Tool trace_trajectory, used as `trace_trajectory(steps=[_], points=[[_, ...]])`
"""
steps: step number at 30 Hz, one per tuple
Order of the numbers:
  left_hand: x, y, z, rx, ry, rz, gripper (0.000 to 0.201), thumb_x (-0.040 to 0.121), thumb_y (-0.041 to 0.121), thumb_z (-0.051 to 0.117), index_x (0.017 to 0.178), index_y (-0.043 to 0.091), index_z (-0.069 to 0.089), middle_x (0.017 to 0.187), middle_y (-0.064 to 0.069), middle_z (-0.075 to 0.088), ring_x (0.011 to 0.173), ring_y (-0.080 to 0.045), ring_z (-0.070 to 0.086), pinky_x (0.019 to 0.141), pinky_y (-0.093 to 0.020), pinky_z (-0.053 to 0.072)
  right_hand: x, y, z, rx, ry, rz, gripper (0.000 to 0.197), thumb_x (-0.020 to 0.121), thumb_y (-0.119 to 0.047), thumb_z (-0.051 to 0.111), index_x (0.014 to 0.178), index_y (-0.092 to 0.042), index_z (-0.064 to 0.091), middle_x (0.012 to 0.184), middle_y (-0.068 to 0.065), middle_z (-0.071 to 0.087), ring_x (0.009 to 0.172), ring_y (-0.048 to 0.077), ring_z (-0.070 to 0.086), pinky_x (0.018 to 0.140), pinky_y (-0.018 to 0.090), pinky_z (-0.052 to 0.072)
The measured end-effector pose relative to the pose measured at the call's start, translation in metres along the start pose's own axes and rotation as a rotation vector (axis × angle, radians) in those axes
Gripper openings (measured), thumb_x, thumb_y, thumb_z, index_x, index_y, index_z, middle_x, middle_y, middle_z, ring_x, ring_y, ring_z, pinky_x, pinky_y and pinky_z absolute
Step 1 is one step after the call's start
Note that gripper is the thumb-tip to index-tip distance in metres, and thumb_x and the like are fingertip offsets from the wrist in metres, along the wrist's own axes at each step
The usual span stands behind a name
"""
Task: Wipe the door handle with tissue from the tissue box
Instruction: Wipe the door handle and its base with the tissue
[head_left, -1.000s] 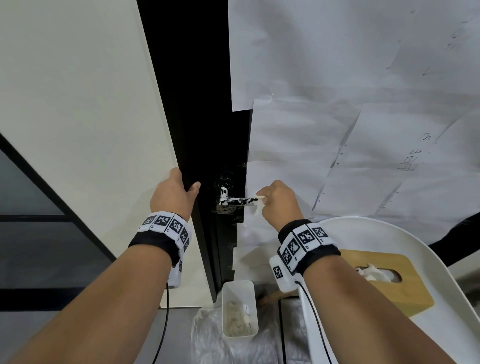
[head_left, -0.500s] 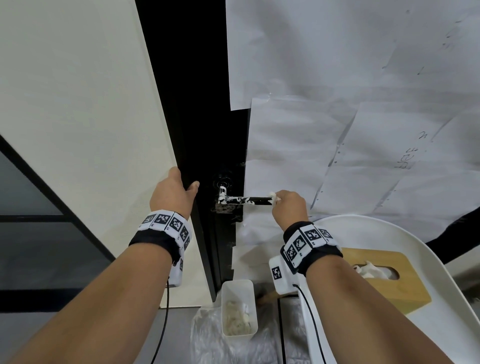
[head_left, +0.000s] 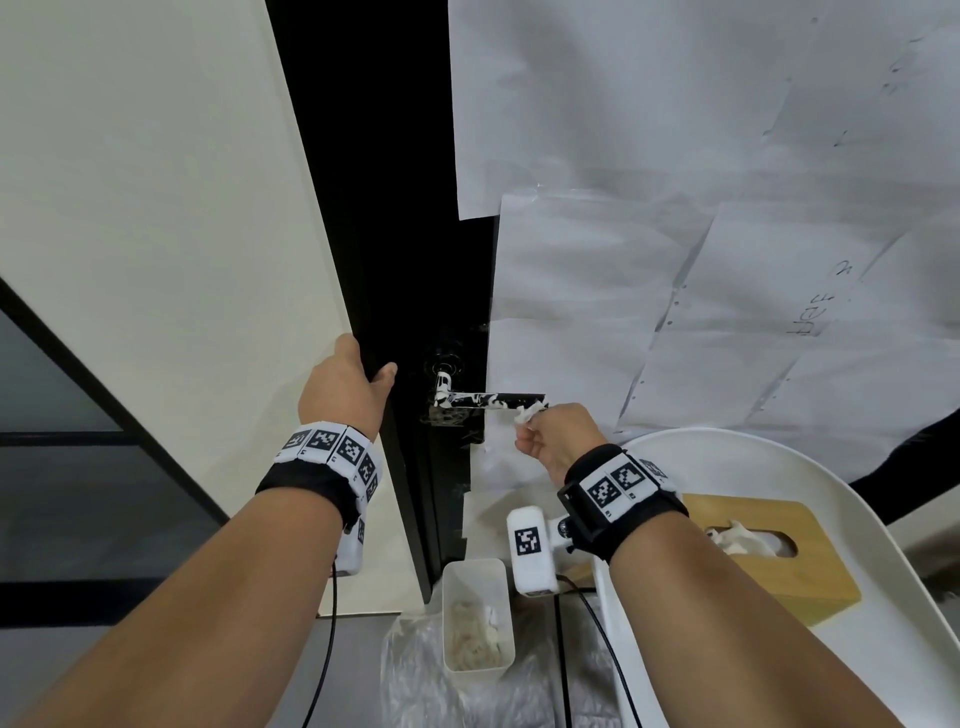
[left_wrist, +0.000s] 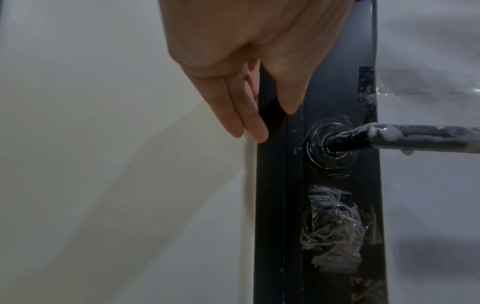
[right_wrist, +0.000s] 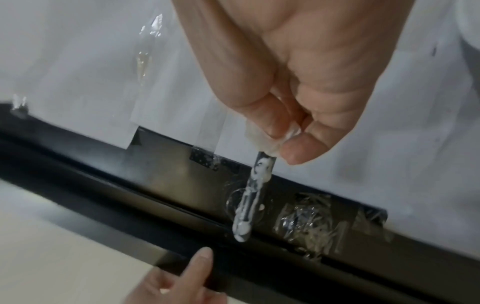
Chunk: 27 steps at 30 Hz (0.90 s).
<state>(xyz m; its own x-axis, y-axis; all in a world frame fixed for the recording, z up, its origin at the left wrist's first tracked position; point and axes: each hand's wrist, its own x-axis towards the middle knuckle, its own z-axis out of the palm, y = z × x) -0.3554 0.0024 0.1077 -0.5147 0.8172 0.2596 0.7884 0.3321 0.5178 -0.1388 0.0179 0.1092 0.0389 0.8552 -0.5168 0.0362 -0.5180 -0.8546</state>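
Paper-covered black door (head_left: 467, 301), cream wall (head_left: 156, 208); white-smeared black lever handle (head_left: 493, 400) lies horizontal, pointing right; right hand (head_left: 561, 436) pinches crumpled white tissue (head_left: 525, 414); left hand (head_left: 343, 395) rests straight-fingered on black door frame (head_left: 374, 234).

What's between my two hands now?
The white-streaked door handle lies between the left hand and right hand, which pinches tissue at its tip; head view.

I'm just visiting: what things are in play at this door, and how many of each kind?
hands: 2 (left hand, right hand)
door handle: 1
tissue, held: 1
tissue box: 1
plastic tub: 1
Total: 6
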Motion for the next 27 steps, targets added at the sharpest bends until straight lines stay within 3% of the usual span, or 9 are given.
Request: trace_trajectory(steps=[3,5,8,10,12,15,18,21,27], points=[[0.0,0.0,0.0,0.002,-0.001,0.0,0.035,0.089,0.04,0.061,0.093,0.01,0.042,0.065,-0.003,0.051,0.061,-0.028,0.053,0.053,-0.033,0.041,-0.01,-0.002,0.003,0.077,-0.12,-0.018,0.024,0.09,0.013,0.038,0.073,-0.001,0.048,0.071,0.012,0.051,0.06,0.016,0.048,0.057,0.026,0.045],[0.0,-0.001,0.0,0.01,-0.001,0.005,0.036,0.089,0.041,0.061,0.092,0.01,0.042,0.065,-0.004,0.052,0.06,-0.028,0.053,0.052,-0.032,0.041,-0.013,-0.007,0.004,-0.042,-0.143,-0.073,0.022,0.086,0.014,0.045,0.07,-0.002,0.049,0.067,0.013,0.049,0.056,0.017,0.046,0.056,0.027,0.042],[0.0,-0.001,0.0,0.015,0.002,0.005,0.036,0.089,0.041,0.061,0.092,0.011,0.042,0.066,-0.005,0.054,0.062,-0.029,0.054,0.053,-0.033,0.041,-0.015,-0.016,0.002,-0.444,-0.007,-0.346,0.01,0.079,-0.001,0.053,0.07,0.0,0.055,0.067,0.015,0.054,0.059,0.025,0.054,0.063,0.034,0.048],[0.0,-0.001,0.0,0.012,-0.001,0.006,0.036,0.089,0.041,0.061,0.092,0.011,0.042,0.068,-0.006,0.055,0.063,-0.03,0.054,0.054,-0.034,0.043,-0.013,-0.019,-0.003,-0.61,0.099,-0.545,0.012,0.083,-0.011,0.051,0.087,-0.005,0.06,0.073,0.011,0.058,0.068,0.025,0.057,0.065,0.031,0.046],[0.0,0.0,0.0,0.01,-0.003,0.005,0.035,0.089,0.04,0.061,0.093,0.011,0.042,0.069,-0.007,0.055,0.064,-0.03,0.055,0.054,-0.034,0.043,-0.009,-0.02,-0.006,-0.648,0.165,-0.682,0.019,0.085,-0.009,0.048,0.102,-0.012,0.055,0.078,0.007,0.056,0.071,0.024,0.055,0.065,0.03,0.043],[0.0,0.0,0.0,0.004,-0.003,0.0,0.035,0.089,0.04,0.061,0.094,0.011,0.042,0.069,-0.006,0.055,0.063,-0.029,0.054,0.053,-0.033,0.042,0.002,-0.017,-0.008,-0.828,0.283,-0.834,0.023,0.083,0.002,0.046,0.102,-0.005,0.058,0.094,0.013,0.052,0.074,0.03,0.054,0.064,0.03,0.041],[0.0,-0.001,0.0,0.009,-0.003,0.001,0.036,0.089,0.041,0.061,0.093,0.011,0.041,0.066,-0.005,0.053,0.061,-0.028,0.053,0.053,-0.033,0.042,0.006,-0.005,-0.006,-1.04,0.274,-0.813,0.019,0.077,0.011,0.045,0.087,0.002,0.059,0.098,0.016,0.047,0.074,0.03,0.049,0.06,0.033,0.042],[0.001,-0.001,0.001,0.013,-0.004,0.001,0.036,0.089,0.041,0.061,0.091,0.012,0.04,0.067,-0.005,0.054,0.061,-0.027,0.053,0.052,-0.032,0.041,0.004,0.004,-0.002,-1.137,0.227,-0.797,0.023,0.073,0.015,0.043,0.071,-0.008,0.044,0.098,0.016,0.045,0.075,0.023,0.035,0.06,0.032,0.036],[0.002,-0.002,0.003,0.006,-0.002,0.006,0.036,0.088,0.041,0.062,0.09,0.012,0.04,0.068,-0.006,0.055,0.061,-0.028,0.054,0.052,-0.032,0.041,0.003,0.0,0.012,-1.109,0.128,-0.817,0.022,0.075,0.014,0.043,0.083,0.002,0.06,0.099,0.015,0.045,0.072,0.026,0.042,0.063,0.032,0.043]])
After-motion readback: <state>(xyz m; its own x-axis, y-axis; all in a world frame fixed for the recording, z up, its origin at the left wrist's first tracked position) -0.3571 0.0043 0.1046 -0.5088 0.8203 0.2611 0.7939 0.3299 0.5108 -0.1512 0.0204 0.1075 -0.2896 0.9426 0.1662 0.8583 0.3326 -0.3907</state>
